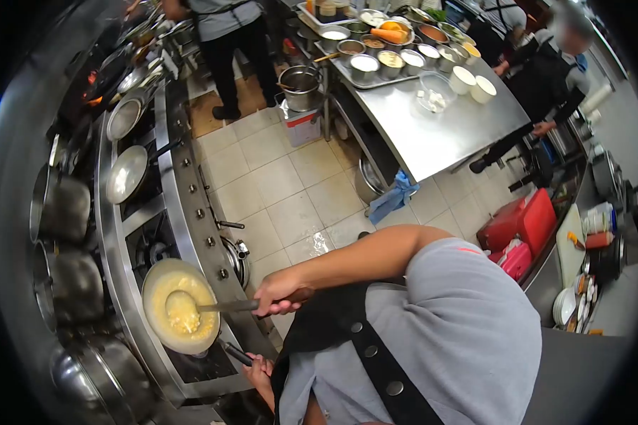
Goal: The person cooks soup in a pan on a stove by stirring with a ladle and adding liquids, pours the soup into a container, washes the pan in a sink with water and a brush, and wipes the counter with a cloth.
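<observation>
A frying pan (152,329) with a pale inside sits over the near burner of the stove. In it lies a yellow, lumpy liquid mix (202,329) that looks like egg. My right hand (280,292) is closed round the handle of a ladle (223,307), whose bowl rests down in the mix. Lower in view, my left hand (259,372) wraps round the dark pan handle (237,353), partly hidden by my apron.
The steel stove (181,241) bears another frying pan (127,175) and a strainer (124,118). Behind me to the right, a steel table (432,142) holds several bowls of ingredients. Co-workers stand at the top left and top right. A blue cloth (393,198) hangs at the table's corner.
</observation>
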### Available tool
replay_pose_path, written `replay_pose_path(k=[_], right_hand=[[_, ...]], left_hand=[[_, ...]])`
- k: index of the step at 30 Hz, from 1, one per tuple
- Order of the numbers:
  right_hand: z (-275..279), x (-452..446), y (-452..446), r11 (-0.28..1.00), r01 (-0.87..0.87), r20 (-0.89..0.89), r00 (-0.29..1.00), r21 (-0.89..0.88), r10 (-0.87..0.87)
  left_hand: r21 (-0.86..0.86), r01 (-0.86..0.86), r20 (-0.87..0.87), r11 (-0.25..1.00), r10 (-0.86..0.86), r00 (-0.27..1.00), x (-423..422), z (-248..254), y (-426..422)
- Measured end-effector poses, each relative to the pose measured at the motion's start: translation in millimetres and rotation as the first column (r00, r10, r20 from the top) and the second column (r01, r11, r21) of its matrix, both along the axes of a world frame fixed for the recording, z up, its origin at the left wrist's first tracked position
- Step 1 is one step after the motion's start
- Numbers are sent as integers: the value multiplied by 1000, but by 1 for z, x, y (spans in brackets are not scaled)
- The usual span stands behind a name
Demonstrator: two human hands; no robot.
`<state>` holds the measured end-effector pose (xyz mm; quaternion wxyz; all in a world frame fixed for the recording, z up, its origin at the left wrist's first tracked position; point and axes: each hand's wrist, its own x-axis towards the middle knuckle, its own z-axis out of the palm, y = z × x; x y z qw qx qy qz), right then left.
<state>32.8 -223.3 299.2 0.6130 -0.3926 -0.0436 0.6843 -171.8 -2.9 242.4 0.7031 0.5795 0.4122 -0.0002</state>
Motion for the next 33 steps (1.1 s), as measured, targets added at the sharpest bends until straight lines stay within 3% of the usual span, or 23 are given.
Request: replay_pose_path(k=[3,7,11,14,22,25,33], right_hand=[[23,-12,-73,986,163,20,986,-32,-163],[69,-35,-165,911,399,22,917,-107,-399],[104,-53,-247,803,573,85,819,-162,-568],[129,-62,-314,696,692,99,719,-191,-688],[205,-71,-480,454,864,58,476,-217,-877],[217,-75,-511,403,892,73,424,-208,-902],[229,-83,-556,241,959,-40,238,-152,-970]], left_hand=[[-129,235,135,963,-217,967,12,-28,-3],[-80,464,117,882,-454,883,69,5,-68],[-277,616,222,737,-575,788,120,9,-134],[-425,652,251,628,-611,751,153,25,-202],[-439,777,331,451,-722,607,220,62,-399],[-416,820,350,393,-763,543,231,67,-438],[-298,874,264,384,-847,462,253,92,-479]])
